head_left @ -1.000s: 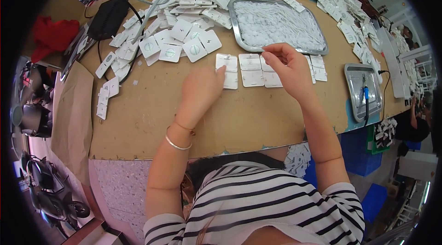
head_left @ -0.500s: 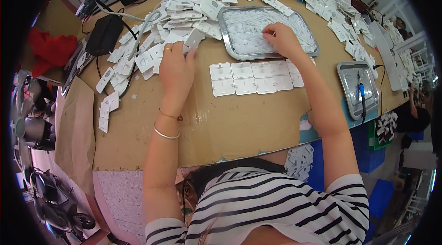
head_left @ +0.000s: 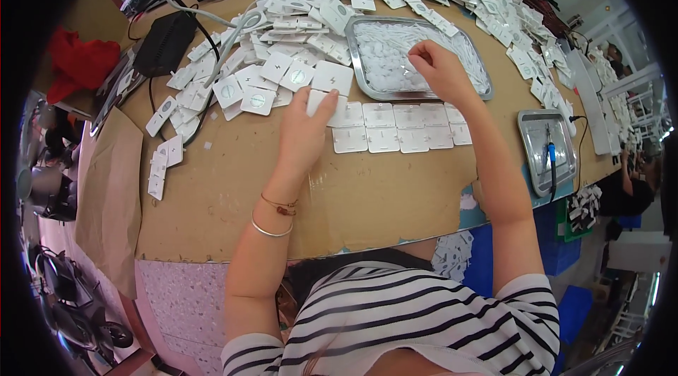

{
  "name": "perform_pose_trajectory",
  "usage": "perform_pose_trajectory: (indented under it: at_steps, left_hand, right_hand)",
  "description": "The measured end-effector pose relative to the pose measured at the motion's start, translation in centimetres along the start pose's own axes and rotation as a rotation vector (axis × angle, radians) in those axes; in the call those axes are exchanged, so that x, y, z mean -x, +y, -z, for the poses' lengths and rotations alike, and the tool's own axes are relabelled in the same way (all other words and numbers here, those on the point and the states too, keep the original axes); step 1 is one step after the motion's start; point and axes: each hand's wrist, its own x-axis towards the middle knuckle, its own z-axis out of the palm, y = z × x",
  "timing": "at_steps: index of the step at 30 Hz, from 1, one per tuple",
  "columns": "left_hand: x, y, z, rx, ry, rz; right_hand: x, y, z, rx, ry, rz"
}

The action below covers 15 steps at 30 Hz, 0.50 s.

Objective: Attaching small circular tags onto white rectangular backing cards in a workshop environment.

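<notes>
My left hand (head_left: 305, 129) grips a white plastic piece (head_left: 332, 78) made of two joined squares, the upper one bearing a small dark mark. It is raised in front of the big heap of similar white pieces (head_left: 296, 12). My right hand (head_left: 439, 69) is above a metal tray (head_left: 355, 69) of small white parts (head_left: 385, 58), with thumb and fingertips pinched together. Whatever those fingers hold is too small to make out. Between my hands and body, two rows of white square pieces (head_left: 383, 140) lie edge to edge, partly behind my right forearm.
A smaller metal tray (head_left: 531, 157) on the right holds a blue-handled pen-like tool (head_left: 551, 152) with a cable. Black boxes (head_left: 166, 44) and looping cables (head_left: 229, 37) lie at the left. Brown paper (head_left: 109, 199) hangs over the left table edge.
My left hand has come away from the heap toward the right, with the white two-square piece now in it. My right hand stays over the tray, slightly shifted to the right.
</notes>
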Motion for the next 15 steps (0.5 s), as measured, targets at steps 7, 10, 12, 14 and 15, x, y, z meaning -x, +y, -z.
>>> perform_pose_trajectory:
  at_steps: [7, 10, 12, 14, 15]
  left_hand:
    - [1.4, 0.7, -1.0, 0.196, -0.265, 0.105]
    - [1.6, 1.0, -1.0, 0.213, -0.279, 0.092]
    - [1.7, 1.0, -1.0, 0.282, -0.269, 0.09]
    - [1.7, 1.1, -0.9, 0.283, -0.262, 0.104]
    - [1.7, 1.1, -0.9, 0.283, -0.257, 0.118]
  right_hand:
    - [6.9, -7.2, -2.6, -0.261, 0.089, 0.238]
    - [7.3, -7.2, -3.0, -0.132, 0.14, 0.333]
    - [7.4, -7.1, -3.0, -0.063, 0.149, 0.367]
    - [7.5, -7.2, -3.2, -0.092, 0.153, 0.378]
    - [7.5, -7.3, -3.2, -0.093, 0.151, 0.379]
